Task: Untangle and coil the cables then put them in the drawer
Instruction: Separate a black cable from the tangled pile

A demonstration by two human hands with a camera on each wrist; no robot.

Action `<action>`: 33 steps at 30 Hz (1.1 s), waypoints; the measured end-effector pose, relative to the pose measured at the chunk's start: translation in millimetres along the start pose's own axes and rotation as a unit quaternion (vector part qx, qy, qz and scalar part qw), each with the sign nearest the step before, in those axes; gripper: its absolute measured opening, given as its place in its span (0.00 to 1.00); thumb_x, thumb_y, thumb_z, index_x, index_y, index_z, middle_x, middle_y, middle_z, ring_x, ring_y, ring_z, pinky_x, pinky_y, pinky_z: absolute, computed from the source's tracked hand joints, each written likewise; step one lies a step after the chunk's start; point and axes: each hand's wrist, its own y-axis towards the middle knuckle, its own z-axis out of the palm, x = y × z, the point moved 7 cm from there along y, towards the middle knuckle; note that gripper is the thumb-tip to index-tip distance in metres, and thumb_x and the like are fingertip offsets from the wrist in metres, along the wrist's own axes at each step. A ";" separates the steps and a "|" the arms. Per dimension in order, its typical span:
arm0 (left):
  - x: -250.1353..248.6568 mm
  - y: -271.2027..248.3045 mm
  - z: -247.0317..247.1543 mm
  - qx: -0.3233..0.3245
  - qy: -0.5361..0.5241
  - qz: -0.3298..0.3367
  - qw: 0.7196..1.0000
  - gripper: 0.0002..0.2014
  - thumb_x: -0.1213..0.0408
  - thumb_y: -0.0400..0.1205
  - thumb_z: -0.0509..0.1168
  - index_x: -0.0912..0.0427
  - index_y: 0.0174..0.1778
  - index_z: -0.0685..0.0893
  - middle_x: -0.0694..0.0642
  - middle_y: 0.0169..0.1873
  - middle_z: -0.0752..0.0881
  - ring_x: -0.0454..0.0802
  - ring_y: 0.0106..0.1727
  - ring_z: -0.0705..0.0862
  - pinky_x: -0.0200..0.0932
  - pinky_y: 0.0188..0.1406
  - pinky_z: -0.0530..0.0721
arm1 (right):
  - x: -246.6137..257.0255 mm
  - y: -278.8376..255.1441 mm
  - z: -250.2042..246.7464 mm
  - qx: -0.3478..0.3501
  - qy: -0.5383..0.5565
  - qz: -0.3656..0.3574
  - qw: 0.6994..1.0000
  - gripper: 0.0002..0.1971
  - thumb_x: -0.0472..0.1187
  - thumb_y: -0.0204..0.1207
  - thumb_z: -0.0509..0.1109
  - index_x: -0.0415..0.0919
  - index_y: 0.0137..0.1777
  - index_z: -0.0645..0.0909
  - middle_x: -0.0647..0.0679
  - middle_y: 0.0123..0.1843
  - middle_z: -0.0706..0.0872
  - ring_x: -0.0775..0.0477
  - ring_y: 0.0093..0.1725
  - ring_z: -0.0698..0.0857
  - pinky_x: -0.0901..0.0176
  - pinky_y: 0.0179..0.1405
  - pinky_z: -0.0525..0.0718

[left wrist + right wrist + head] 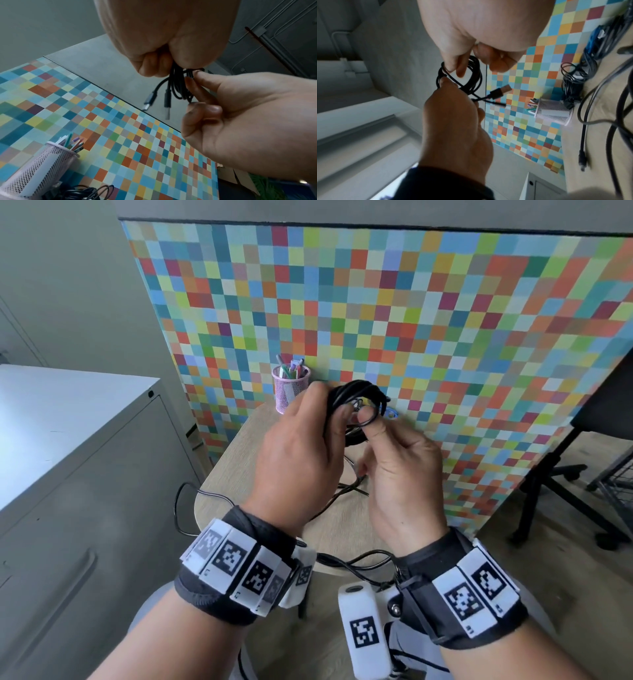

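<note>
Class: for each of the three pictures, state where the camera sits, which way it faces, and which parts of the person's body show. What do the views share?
Head: on the head, looking forward and down; both hands and tagged wristbands, left hand gripping the coiled black USB cable.
Left wrist: looking along the left hand at its fingers; right hand pinches a loop.
Right wrist: looking along the right hand; left hand and dark cuff.
Shared: the cable, pink mesh pen cup, chequered multicoloured panel.
</note>
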 end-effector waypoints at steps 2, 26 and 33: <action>6.7 1.7 -1.2 -0.012 0.001 -0.002 1.000 0.16 0.54 0.91 0.54 0.64 0.54 0.79 0.52 0.42 0.84 0.50 0.39 0.76 0.49 0.35 0.73 | -3.6 -1.6 6.3 0.041 -0.024 0.040 0.998 0.14 0.53 0.80 0.75 0.54 0.35 0.93 0.49 0.28 0.84 0.53 0.28 0.71 0.52 0.31 0.75; 15.9 3.9 -9.9 -0.024 -0.084 -0.070 0.994 0.11 0.63 0.93 0.57 0.44 0.46 0.70 0.26 0.35 0.79 0.31 0.36 0.77 0.25 0.37 0.69 | -5.4 -1.2 9.2 0.054 0.050 0.070 0.995 0.16 0.33 0.89 0.64 0.42 0.45 0.93 0.40 0.49 0.92 0.43 0.47 0.88 0.44 0.54 0.87; 14.7 5.9 -14.3 -0.014 -0.155 -0.093 0.983 0.11 0.55 0.94 0.56 0.42 0.45 0.74 0.38 0.31 0.79 0.42 0.30 0.78 0.41 0.32 0.74 | -1.2 -1.6 8.8 0.090 0.098 0.081 0.988 0.18 0.32 0.87 0.61 0.40 0.49 0.94 0.39 0.51 0.93 0.41 0.49 0.89 0.50 0.52 0.87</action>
